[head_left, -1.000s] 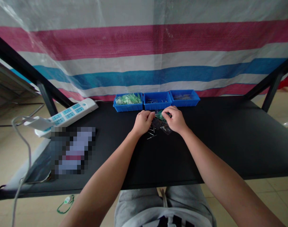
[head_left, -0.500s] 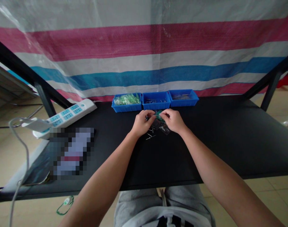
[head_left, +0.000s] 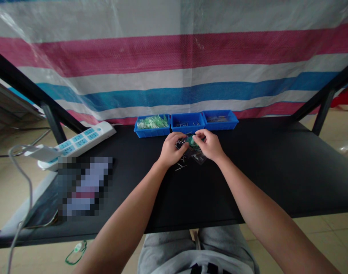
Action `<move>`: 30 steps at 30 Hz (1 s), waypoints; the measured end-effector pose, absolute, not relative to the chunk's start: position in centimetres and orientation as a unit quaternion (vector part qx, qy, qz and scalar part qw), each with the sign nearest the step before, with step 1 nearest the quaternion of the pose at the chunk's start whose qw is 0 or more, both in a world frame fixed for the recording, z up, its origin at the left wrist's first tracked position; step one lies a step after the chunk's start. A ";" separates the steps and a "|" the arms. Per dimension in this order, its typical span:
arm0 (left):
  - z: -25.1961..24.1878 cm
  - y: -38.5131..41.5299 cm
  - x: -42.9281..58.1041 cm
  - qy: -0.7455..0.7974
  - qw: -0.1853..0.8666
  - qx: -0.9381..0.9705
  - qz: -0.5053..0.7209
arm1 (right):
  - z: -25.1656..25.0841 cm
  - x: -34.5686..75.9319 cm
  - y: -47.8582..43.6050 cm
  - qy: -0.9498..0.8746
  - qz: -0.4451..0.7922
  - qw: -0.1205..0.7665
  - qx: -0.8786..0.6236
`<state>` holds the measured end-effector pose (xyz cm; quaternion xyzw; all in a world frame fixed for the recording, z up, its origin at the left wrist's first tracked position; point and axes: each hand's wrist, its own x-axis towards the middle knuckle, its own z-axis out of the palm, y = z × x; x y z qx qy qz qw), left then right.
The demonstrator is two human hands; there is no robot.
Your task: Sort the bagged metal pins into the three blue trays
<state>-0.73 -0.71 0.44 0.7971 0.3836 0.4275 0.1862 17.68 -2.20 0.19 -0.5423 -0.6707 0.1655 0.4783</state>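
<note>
My left hand (head_left: 172, 147) curves over a loose pile of thin metal pins (head_left: 180, 144). Its thumb and forefinger are apart, with pins showing in the gap. Opposite it, my right hand (head_left: 210, 145) has thumb and forefinger close together at a small green plastic piece (head_left: 191, 141), apparently pinching it; the fingers partly cover it. Beneath the right fingers lies a small clear plastic bag (head_left: 198, 156) with metal bits in or under it. More pins (head_left: 180, 167) are scattered on the black table (head_left: 196, 194) nearer to me.
Three blue bins stand in a row behind my hands: the left bin (head_left: 152, 132) holds green and clear packets, the middle bin (head_left: 188, 118) metal pins, the right bin (head_left: 221, 125) thin pieces. A power strip (head_left: 77, 144) and a blurred-out object (head_left: 89, 182) lie leftward.
My left thumb and forefinger have parted, showing more of the pins between them. My right hand stays by the green piece. The view has shifted slightly.
</note>
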 end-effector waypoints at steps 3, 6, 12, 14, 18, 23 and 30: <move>0.4 -0.4 -0.6 0.457 0.078 0.795 0.390 | -0.2 17.9 -1.8 -0.648 0.171 0.483 -0.563; 0.7 -0.2 -0.5 0.510 0.004 0.794 0.330 | -0.4 17.9 -1.7 -0.652 0.169 0.466 -0.574; 1.0 0.1 -0.5 0.518 -0.017 0.821 0.238 | -0.3 17.9 -1.9 -0.684 0.148 0.429 -0.571; 0.8 0.2 -0.6 0.511 -0.017 0.825 0.239 | -0.3 18.0 -2.0 -0.688 0.143 0.426 -0.570; 0.5 0.2 -1.2 0.494 -0.021 0.820 0.288 | 0.0 18.1 -2.1 -0.689 0.139 0.428 -0.568; 0.6 0.0 -2.5 0.454 0.042 0.840 0.292 | 0.4 18.6 -2.1 -0.675 0.122 0.457 -0.567; 1.4 -0.8 -3.4 0.407 0.170 0.893 0.087 | -0.2 21.5 -1.1 -0.553 0.191 0.537 -0.607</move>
